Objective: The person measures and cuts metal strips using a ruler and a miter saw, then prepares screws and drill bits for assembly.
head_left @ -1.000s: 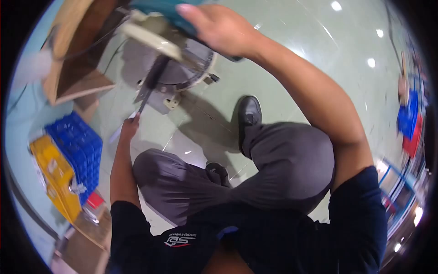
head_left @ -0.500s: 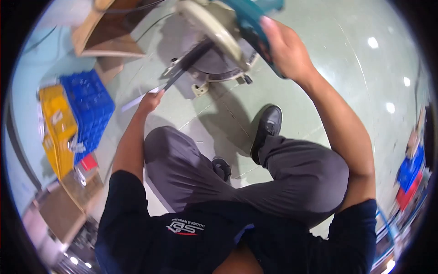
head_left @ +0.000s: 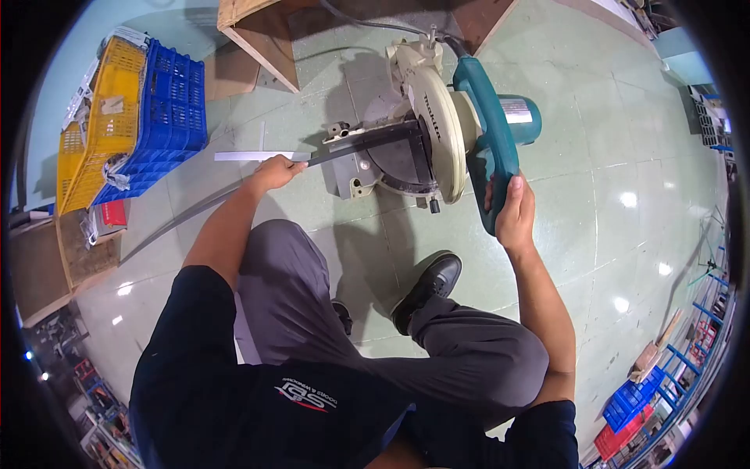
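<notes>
The person crouched on a pale green tiled floor point(head_left: 609, 258) in front of a mitre saw point(head_left: 414, 141) that sat directly on the tiles. The right hand point(head_left: 512, 211) was wrapped around the saw's teal handle point(head_left: 488, 168), fingers closed about it, with the cream blade guard point(head_left: 439, 133) standing on edge just left of that handle and the motor housing point(head_left: 519, 117) jutting out to the right. The left hand point(head_left: 275, 170) was closed on a long, thin dark strip point(head_left: 344, 152), pinning it near the saw's base. The strip's long axis ran roughly left to right across the view, its far end pointing in under the blade guard along the saw's fence, its near end passing through the left hand and trailing away down to the left over the floor. A short white strip point(head_left: 246, 156) lay flat just beyond the left hand, also lengthwise left to right. A blue crate point(head_left: 168, 117) and a yellow crate point(head_left: 98, 117) stood side by side, touching, well to the left.
</notes>
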`<state>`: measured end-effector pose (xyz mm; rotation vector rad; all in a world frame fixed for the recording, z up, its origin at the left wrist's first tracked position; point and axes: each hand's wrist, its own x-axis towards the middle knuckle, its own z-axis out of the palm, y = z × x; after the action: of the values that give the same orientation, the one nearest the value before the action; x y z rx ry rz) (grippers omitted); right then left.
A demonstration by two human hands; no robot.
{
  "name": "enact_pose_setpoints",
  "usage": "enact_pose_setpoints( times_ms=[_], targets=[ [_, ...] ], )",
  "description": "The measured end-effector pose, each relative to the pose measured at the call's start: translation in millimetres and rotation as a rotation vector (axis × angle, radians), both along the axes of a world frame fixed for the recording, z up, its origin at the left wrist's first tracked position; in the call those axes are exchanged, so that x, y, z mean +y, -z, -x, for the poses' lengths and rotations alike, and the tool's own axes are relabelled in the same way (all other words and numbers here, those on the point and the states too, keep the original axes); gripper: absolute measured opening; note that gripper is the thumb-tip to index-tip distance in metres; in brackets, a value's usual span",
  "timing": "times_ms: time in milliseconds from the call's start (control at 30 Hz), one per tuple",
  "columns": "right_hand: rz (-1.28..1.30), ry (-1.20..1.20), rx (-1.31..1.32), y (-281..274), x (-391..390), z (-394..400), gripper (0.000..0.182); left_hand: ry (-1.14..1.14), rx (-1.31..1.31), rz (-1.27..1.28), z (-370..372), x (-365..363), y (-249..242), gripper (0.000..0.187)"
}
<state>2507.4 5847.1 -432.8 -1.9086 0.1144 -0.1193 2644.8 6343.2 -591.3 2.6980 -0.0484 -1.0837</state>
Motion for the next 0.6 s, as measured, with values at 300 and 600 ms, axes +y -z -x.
enact_pose_setpoints(
  times_ms=[300,600],
  targets=[
    [-0.027,-0.014,0.036,-0.2,0.2,0.1,0.060,0.027,-0.043,0.025,-3.3,-2.4,-2.8,0.076],
    [-0.008,0.002,0.024,5.8,0.8,1.9,0.061,0.018,-0.012,-0.002,-5.5,-3.6,-4.1,0.074]
  ],
)
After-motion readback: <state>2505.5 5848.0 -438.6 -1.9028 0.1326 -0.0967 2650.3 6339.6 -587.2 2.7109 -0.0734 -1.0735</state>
